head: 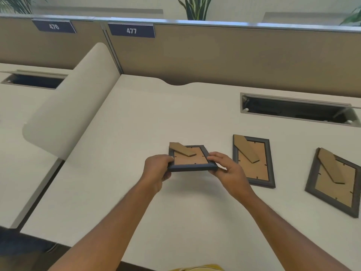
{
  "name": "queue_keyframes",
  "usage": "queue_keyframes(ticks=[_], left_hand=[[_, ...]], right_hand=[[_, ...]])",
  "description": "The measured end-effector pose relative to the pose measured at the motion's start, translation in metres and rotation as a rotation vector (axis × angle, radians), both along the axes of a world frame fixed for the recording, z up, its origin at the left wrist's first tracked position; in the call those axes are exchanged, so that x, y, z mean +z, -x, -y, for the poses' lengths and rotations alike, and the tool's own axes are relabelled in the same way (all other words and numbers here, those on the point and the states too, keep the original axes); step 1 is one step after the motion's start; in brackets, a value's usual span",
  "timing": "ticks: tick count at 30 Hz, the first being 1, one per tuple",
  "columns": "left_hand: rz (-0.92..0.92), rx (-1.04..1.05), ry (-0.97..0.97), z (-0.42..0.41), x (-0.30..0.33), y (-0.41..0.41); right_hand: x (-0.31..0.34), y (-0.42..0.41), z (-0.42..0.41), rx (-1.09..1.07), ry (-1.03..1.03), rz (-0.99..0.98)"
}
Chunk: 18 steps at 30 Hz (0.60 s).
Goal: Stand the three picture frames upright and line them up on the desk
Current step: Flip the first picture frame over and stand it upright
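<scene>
Fingers [212,157] of both hands gripping leftmost frame [190,160], back up

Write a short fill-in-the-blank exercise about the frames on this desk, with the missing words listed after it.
1. Both hands hold the small frame by its ____ and right edges.
2. ____ other frames lie flat on the desk.
3. The middle frame and the far-right frame lie with their cardboard ____ facing up.
4. The number sign behind the held frame reads ____.

Missing words: left; Two; backs; 477
</scene>
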<state>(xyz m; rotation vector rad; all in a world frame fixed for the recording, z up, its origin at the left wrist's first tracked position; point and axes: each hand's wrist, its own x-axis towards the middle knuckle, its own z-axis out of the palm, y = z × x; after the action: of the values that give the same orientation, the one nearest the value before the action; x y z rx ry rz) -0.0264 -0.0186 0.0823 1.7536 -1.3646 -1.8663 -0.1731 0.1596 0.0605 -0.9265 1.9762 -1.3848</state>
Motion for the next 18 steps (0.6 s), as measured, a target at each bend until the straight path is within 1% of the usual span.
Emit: queue_keyframes(ticks=[3,5,7,11,14,18], left_hand=[[0.065,-0.123,0.023,0.013,0.008,0.004],[0.071,-0.185,0.04,0.027,0.011,0.008],[0.06,-0.233,-0.009,0.039,0.01,0.012],[0.064,-0.334,-0.077,0.051,0.004,0.021],[-0.005,-0.331,-0.102,0.051,0.003,0.028],[-0.181,-0.208,-0.058,0.053,0.002,0.041]], right_hand=[[0.007,0.001,0.003,-0.019,0.115,-0.114],[0.013,0.005,0.007,-0.053,0.15,-0.109],[0.018,0.007,0.011,-0.083,0.139,-0.085],[0.022,0.011,0.016,-0.072,0.105,-0.064],[0.028,0.018,0.022,-0.074,0.069,-0.05],[0.037,0.031,0.039,-0.046,0.018,-0.038]])
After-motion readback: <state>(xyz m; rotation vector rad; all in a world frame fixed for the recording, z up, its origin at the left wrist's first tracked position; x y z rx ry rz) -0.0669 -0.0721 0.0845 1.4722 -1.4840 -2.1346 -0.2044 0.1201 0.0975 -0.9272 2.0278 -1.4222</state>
